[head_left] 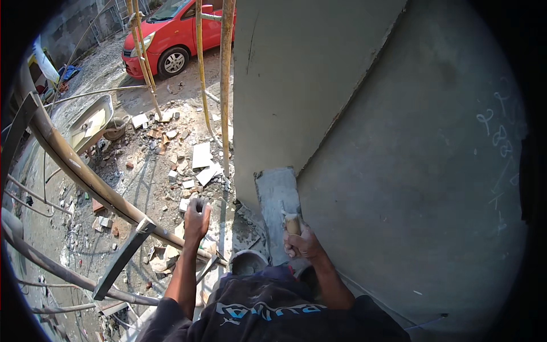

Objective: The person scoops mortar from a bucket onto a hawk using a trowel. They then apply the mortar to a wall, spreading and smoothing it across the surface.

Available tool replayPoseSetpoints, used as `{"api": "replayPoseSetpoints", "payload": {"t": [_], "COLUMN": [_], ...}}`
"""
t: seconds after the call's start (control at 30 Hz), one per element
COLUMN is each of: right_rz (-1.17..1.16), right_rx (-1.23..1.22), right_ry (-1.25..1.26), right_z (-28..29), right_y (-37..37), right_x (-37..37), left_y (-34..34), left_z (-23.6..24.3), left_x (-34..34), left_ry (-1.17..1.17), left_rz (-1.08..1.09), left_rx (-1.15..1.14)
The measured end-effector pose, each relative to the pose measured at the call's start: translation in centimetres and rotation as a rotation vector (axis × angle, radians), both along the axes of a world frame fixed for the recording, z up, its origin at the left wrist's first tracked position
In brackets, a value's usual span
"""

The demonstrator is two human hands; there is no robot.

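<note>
A long rectangular plastering trowel (277, 196) lies with its plaster-smeared blade near the lower corner of the smooth grey wall face (285, 85). My right hand (305, 244) is closed round its wooden handle. In the air left of the trowel is my left hand (196, 219), its fingers loosely bent, with a gap between thumb and fingers and nothing visible in it. Just below and between my hands, a round bucket (249, 262) shows grey material inside. Part of it is hidden by my clothing.
A diagonal plaster edge (353, 97) divides the two wall surfaces. Bamboo scaffold poles (91, 179) curve past my left, and upright poles (225, 85) stand beside the wall. Broken tiles and rubble (202, 157) cover the ground. Farther off are a wheelbarrow (91, 122) and a red car (182, 34).
</note>
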State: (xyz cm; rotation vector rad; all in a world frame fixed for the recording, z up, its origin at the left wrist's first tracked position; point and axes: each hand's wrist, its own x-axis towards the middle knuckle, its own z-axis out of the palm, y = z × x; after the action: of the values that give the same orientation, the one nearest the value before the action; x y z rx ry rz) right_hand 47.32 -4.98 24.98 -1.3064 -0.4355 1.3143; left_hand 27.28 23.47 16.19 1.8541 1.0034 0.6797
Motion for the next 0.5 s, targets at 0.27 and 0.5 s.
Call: {"api": "replayPoseSetpoints", "payload": {"t": [0.27, 0.5], "right_rz": [-0.306, -0.542], "right_rx": [0.232, 0.305], "right_ry": [-1.260, -1.527], "right_z": [3.6, 7.9], "right_y": [13.9, 23.7], "right_x": [5.2, 8.0], "left_y": [-9.5, -5.7], "left_z": [-0.3, 11.2], "left_x": [-16.3, -15.0], "left_ry": [0.523, -0.030], "left_rz": [0.173, 0.346], "left_rx": [-0.261, 0.171]}}
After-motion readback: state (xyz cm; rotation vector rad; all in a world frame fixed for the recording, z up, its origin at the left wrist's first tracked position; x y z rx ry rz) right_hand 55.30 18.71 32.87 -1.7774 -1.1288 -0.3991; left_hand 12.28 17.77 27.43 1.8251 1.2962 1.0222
